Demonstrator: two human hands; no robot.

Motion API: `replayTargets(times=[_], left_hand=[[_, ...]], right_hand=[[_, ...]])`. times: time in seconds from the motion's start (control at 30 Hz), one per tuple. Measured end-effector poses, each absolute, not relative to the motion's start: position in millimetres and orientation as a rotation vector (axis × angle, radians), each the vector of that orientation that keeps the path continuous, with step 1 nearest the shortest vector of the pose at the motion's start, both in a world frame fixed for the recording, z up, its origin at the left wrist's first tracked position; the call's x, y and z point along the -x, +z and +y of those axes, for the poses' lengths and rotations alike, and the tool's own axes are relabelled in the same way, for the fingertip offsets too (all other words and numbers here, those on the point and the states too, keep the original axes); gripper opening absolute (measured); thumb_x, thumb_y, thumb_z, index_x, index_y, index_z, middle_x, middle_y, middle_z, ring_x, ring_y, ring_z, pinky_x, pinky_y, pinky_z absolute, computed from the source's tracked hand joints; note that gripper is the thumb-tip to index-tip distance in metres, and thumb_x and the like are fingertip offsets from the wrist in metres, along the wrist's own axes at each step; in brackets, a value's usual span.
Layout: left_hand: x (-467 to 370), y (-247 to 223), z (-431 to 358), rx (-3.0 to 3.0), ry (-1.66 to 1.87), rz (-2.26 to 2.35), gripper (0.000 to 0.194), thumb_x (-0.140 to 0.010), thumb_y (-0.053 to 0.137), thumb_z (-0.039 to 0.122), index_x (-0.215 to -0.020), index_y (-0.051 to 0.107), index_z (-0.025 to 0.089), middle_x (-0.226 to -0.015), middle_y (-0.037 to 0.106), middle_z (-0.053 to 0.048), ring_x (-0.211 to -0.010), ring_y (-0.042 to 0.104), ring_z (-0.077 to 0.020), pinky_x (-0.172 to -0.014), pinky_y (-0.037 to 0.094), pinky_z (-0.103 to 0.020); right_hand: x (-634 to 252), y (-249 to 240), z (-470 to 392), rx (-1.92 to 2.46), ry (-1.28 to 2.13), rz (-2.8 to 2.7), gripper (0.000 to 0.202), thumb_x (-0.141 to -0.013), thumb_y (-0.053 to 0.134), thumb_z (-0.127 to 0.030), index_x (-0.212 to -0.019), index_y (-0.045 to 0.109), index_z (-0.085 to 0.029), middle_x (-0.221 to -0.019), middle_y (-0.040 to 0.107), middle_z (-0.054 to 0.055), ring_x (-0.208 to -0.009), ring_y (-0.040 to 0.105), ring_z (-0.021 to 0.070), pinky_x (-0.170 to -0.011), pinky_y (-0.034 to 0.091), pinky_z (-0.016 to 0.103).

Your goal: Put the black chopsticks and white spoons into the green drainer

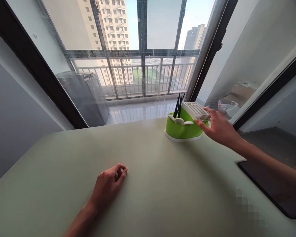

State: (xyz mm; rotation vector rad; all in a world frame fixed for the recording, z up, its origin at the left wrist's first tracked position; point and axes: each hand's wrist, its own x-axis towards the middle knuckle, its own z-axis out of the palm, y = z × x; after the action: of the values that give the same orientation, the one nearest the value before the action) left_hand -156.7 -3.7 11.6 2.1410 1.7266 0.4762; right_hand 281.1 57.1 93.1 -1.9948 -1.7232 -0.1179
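A green utensil holder (182,132) with a white base stands near the far edge of the pale green table (143,148). Black chopsticks (179,106) and several white spoons (179,121) stick up from its left part. Over its right part is a white slotted lid (193,109), tilted. My right hand (215,126) grips the right end of this lid between thumb and fingers. On the table at the front left rests my left hand (111,181), its fingers curled and the thumb touching a fingertip, with nothing in it.
A dark flat mat or board (268,187) lies at the table's right, partly under my right forearm. Beyond the table is a glass door with a dark frame; a grey covered appliance (88,95) stands behind it.
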Motion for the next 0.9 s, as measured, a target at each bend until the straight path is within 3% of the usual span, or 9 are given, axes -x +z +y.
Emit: replayTargets(times=[0.2,0.4,0.6,0.9], left_hand=[[157.8,11.3,-3.3,-2.127,0.477,1.732,0.04,-0.1,0.041,0.056,-0.091,0.066,0.025,-0.066,0.057,0.005,-0.06,0.051,-0.0133,-0.062,0.039,-0.025],[159.4,8.2,-2.2,-2.126,0.476,1.724,0.042,-0.1,0.041,0.057,-0.091,0.066,0.025,-0.067,0.058,0.004,-0.059,0.051,-0.0129,-0.063,0.039,-0.025],[159.1,8.8,-2.3,-2.128,0.482,1.735,0.043,-0.099,0.04,0.057,-0.09,0.066,0.025,-0.067,0.059,0.004,-0.059,0.051,-0.013,-0.061,0.039,-0.025],[158.9,9.4,-2.1,-2.108,0.485,1.743,0.041,-0.099,0.041,0.055,-0.091,0.068,0.025,-0.066,0.06,0.003,-0.06,0.054,-0.0137,-0.059,0.038,-0.024]], right_hand=[[-276.0,97.9,78.9,2.105,-0.055,-1.647,0.085,-0.093,0.04,-0.074,-0.153,0.041,-0.014,-0.138,0.06,0.022,-0.118,0.063,0.0389,-0.094,0.05,0.047],[-268.5,102.0,89.8,2.155,-0.117,-1.691,0.079,-0.097,0.037,-0.065,-0.151,0.048,-0.008,-0.133,0.064,0.024,-0.121,0.061,0.0392,-0.096,0.049,0.046],[-234.3,113.8,77.1,2.17,-0.128,-1.77,0.077,-0.095,0.041,-0.068,-0.144,0.055,-0.01,-0.119,0.07,0.022,-0.106,0.068,0.0382,-0.087,0.051,0.044],[-141.9,138.2,30.8,2.217,-0.134,-1.977,0.069,-0.099,0.034,-0.068,-0.14,0.051,-0.015,-0.103,0.07,0.018,-0.078,0.071,0.0325,-0.065,0.051,0.039]])
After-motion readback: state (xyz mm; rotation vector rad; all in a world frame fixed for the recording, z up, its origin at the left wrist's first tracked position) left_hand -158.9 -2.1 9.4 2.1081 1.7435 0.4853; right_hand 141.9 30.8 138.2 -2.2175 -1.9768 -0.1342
